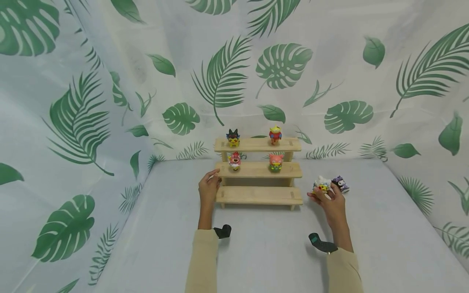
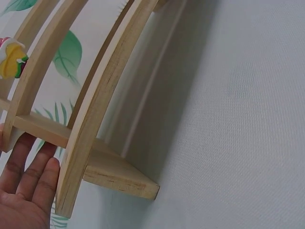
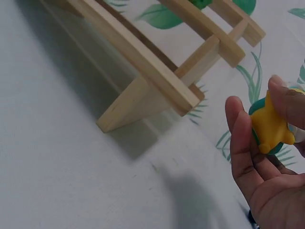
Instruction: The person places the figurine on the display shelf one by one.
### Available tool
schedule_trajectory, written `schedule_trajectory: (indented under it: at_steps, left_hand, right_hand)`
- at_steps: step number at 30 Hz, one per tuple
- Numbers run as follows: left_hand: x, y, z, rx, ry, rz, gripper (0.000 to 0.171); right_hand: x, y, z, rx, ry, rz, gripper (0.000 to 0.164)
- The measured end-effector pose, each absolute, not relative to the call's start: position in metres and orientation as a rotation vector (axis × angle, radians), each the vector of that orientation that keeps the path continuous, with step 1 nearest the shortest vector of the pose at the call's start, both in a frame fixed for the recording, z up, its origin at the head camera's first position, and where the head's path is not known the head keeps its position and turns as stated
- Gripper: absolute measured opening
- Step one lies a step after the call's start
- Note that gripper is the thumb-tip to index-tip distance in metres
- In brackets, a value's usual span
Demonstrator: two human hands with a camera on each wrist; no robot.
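A three-tier wooden display stand point(image 1: 258, 195) stands on the table, with several small toy figurines on its upper two tiers. My left hand point(image 1: 209, 186) is at the left end of the stand, its fingers point(image 2: 40, 179) extended against the side by the middle tier. To the right of the stand, my right hand point(image 1: 332, 205) pinches a figurine point(image 1: 321, 186) with a white top and a yellow body. The right wrist view shows the figurine's yellow and teal side point(image 3: 268, 125) between thumb and fingers. Beside that hand lies a purple and black figurine point(image 1: 340, 184).
On the top tier stand a dark-eared yellow figurine point(image 1: 233, 138) and a red and yellow one point(image 1: 275, 135). The middle tier bears a red and white figurine point(image 1: 235, 161) and a pink and green one point(image 1: 276, 162). A leaf-patterned curtain point(image 1: 234, 93) rises behind the table.
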State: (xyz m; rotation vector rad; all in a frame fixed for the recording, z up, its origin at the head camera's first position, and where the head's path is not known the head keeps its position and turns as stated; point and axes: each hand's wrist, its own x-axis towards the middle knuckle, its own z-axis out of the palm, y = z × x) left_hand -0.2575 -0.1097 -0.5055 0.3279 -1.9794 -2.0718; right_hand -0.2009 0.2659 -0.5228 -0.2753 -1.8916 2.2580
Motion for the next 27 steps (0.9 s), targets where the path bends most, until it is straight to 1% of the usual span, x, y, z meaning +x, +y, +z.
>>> schedule_trajectory:
  at_steps: [4, 8, 13, 19, 22, 27]
  left_hand:
    - [-0.258, -0.110, -0.505, 0.317, -1.961, -2.081, 0.021]
    - [-0.258, -0.110, -0.506, 0.308, -1.963, -2.086, 0.021]
    - [-0.258, -0.110, -0.507, 0.311, -1.964, -2.089, 0.021]
    - [-0.257, -0.109, -0.505, 0.320, -1.985, -2.077, 0.021]
    - [-0.258, -0.108, -0.506, 0.327, -1.982, -2.088, 0.020]
    - [-0.258, -0.110, -0.505, 0.328, -1.970, -2.092, 0.020]
  right_hand:
    - [-0.203, 0.264, -0.518, -0.229, -2.079, 2.112, 0.064]
    - [-0.203, 0.260, -0.514, -0.211, -2.288, 1.939, 0.073]
    - [-0.202, 0.248, -0.507, -0.169, -2.378, 1.957, 0.071]
    - [-0.199, 0.234, -0.504, 0.029, -2.379, 2.121, 0.052]
    - [-0.200, 0.226, -0.505, 0.157, -2.401, 2.154, 0.047]
    - [-0.205, 0.205, -0.504, 0.238, -2.445, 2.170, 0.050]
